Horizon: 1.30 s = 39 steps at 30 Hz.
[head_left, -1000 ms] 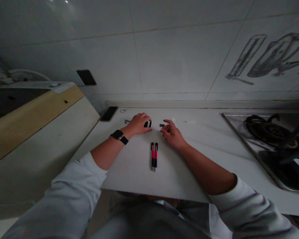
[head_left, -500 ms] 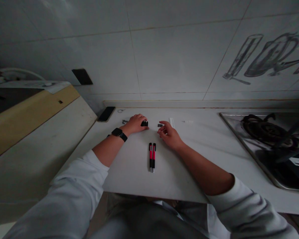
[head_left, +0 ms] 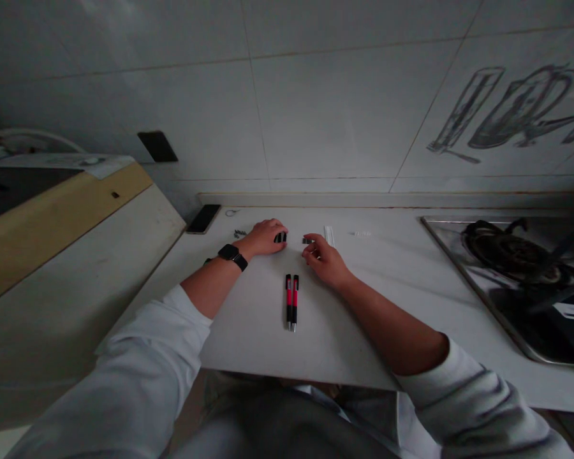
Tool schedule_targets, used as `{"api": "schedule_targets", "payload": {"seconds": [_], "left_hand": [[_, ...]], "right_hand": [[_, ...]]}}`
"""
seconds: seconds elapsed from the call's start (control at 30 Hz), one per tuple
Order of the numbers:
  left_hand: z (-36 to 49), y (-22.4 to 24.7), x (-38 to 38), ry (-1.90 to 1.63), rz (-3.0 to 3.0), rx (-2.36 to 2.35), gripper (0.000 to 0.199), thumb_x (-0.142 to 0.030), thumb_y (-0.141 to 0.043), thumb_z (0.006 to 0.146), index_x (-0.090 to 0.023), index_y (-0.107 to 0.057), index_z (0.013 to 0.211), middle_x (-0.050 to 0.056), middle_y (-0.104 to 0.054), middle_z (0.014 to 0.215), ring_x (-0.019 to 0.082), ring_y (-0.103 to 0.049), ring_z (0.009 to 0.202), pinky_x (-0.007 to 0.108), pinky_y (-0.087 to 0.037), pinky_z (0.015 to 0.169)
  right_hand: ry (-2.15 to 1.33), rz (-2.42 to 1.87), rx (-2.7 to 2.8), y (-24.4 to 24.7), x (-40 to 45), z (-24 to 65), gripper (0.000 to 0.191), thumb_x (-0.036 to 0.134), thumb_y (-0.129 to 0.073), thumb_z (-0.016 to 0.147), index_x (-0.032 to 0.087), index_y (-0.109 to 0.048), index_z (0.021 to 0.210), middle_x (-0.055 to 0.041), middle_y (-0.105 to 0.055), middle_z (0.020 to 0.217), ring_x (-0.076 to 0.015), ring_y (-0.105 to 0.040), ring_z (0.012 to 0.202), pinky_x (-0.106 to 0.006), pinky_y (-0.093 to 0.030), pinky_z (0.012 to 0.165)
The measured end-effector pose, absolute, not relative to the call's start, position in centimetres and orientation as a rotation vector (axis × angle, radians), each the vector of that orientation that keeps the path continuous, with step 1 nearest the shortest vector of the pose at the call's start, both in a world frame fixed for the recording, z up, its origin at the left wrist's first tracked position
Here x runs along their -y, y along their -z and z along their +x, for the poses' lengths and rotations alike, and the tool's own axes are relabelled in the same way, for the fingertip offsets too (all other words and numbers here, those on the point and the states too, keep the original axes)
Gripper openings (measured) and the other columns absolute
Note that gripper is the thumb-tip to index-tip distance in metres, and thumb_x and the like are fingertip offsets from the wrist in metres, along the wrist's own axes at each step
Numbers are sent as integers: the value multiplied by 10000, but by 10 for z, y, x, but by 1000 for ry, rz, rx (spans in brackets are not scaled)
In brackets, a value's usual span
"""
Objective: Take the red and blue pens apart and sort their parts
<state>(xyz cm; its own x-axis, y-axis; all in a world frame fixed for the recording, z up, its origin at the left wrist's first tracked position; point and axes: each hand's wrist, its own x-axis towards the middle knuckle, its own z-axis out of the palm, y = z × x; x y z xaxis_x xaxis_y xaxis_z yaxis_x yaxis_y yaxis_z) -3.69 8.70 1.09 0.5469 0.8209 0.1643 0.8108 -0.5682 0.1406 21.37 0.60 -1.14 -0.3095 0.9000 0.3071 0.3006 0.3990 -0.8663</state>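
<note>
My left hand, with a black watch on its wrist, is curled around several small black pieces standing on the counter. Their exact kind is hard to make out. Across a short gap, my right hand rests with its fingers loosely bent and apart, and I see nothing between them. Just beyond its fingertips lie small dark pieces, partly hidden by the index finger. Two red and black pens lie side by side nearer to me, tips pointing my way.
Small grey coiled parts lie left of my left hand. White strips and small clear pieces are at the right. A phone and a thin ring lie at the back left. A gas stove borders the right.
My left hand has shifted slightly to the right, and the black pieces at its fingers have shifted with it. My right hand and the pens look unmoved.
</note>
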Motion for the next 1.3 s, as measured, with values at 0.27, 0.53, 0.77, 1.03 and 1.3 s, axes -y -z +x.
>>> {"api": "schedule_targets", "payload": {"seconds": [0.27,0.53,0.77,1.03,1.3], "left_hand": [[-38,-15,-82,-364,2719,-1470,459,-352,-671,849,-238,-678,1293,105,-629,1347,302,-586,1255,462,-459,1087],[-38,-11,-82,-355,2741,-1471,408,-354,-669,865,-241,-696,1257,96,-653,1318,284,-610,1223,440,-471,1072],[-40,-14,-80,-360,2722,-1483,411,-351,-666,854,-240,-696,1248,105,-658,1294,296,-610,1211,463,-478,1066],[-41,-14,-77,-356,2710,-1498,434,-376,-666,862,-254,-680,1279,99,-649,1318,300,-610,1227,461,-478,1072],[-38,-41,-57,-586,2693,-1459,410,-328,-677,883,-226,-649,1278,99,-635,1341,282,-589,1270,459,-451,1132]], "right_hand": [[-916,-1064,1827,6,-4,214,415,275,-570,919,238,-514,1329,-17,-691,959,-145,-628,724,-314,-510,726],[-914,-1061,1851,8,-4,215,410,278,-561,926,234,-512,1331,-21,-702,957,-149,-635,732,-318,-513,742],[-889,-1062,1866,7,-4,216,396,277,-558,934,233,-520,1326,-24,-699,956,-153,-639,745,-315,-504,749],[-731,-1088,2121,-8,5,216,262,207,-573,945,194,-668,1189,-25,-698,876,-138,-600,716,-270,-439,711],[-738,-957,2627,-28,17,217,137,257,-655,943,213,-757,1023,-17,-723,830,-137,-594,710,-251,-363,670]]}}
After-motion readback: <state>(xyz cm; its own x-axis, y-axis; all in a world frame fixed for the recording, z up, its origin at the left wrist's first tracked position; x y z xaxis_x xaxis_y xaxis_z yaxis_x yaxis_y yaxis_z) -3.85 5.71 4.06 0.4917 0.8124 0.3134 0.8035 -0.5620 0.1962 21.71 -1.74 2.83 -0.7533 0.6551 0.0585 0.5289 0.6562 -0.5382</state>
